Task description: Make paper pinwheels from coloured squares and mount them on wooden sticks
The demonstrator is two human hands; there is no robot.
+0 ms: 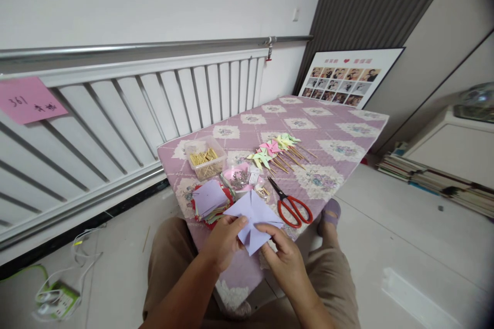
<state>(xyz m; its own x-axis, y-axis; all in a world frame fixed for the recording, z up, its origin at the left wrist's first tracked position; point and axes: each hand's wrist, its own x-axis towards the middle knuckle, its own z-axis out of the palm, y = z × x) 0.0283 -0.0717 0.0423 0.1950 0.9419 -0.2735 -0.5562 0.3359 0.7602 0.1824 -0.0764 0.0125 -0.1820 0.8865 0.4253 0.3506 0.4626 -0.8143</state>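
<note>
A purple paper square (252, 209), slit from its corners toward the middle, is held up over the near end of the table. My left hand (225, 240) pinches its left side between thumb and fingers. On the lower right, my right hand (281, 251) grips the same sheet, thumb and index finger at its edge. Just left of it lies a stack of coloured paper squares (210, 198), a purple one on top. Scissors with red handles (295, 211) rest to the right. Behind the sheet are a bag of small metal pins (239, 177) and a little round container (263, 191).
A clear plastic box (206, 157) holds many short wooden sticks. Finished paper pinwheels on sticks (272, 149) lie mid-table on the floral cloth (324, 151). A white radiator (154, 97) runs along the left. A power strip with cables (57, 300) lies on the floor.
</note>
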